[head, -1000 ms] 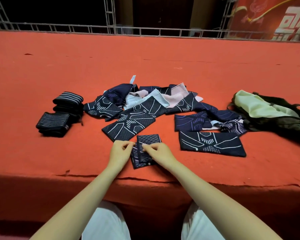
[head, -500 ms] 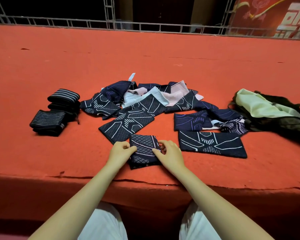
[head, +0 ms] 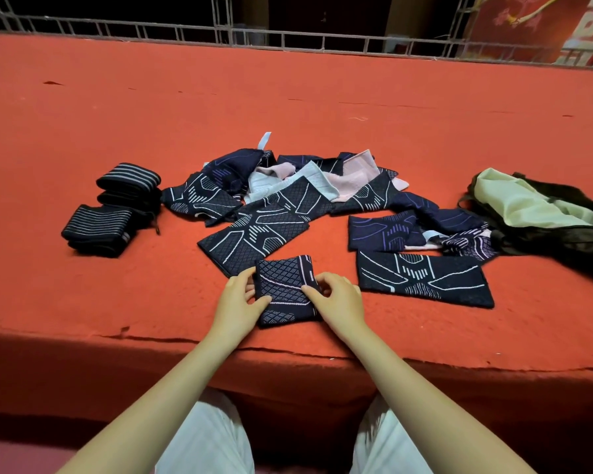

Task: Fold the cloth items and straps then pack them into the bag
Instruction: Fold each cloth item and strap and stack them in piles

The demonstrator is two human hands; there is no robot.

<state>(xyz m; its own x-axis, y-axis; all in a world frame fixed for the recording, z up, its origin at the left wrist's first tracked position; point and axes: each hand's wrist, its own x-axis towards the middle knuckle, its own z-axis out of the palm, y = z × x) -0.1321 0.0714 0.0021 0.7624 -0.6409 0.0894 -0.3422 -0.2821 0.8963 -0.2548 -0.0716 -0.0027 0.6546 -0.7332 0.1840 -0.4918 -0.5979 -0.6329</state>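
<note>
Red felt is covering the wide desk (head: 83, 131) in front of me, with a metal railing (head: 288, 39) running along its far edge against a dark background.

I am working at the near edge of the desk, folding a small navy knit cloth with a pale diamond and line pattern (head: 285, 289). It is lying folded into a compact rectangle between my hands. My left hand (head: 240, 299) is pinching its left edge, thumb on top. My right hand (head: 336, 295) is gripping its right edge with curled fingers.

Just beyond it, a loose heap of navy, pink and pale blue patterned cloths (head: 288, 196) is waiting unfolded. A long flat navy cloth with white line work (head: 421, 278) is lying just right of my right hand. Two rolled black straps with grey stripes (head: 113, 210) are sitting well to the left. An open dark bag with a pale green lining (head: 534, 213) is lying at the far right.

Step in hand, as I judge it: finishing the fold on this one cloth. The next move is calling for a firm hold so the fold stays closed, then a carry rightwards to the bag, or setting it aside and taking another cloth from the heap.
</note>
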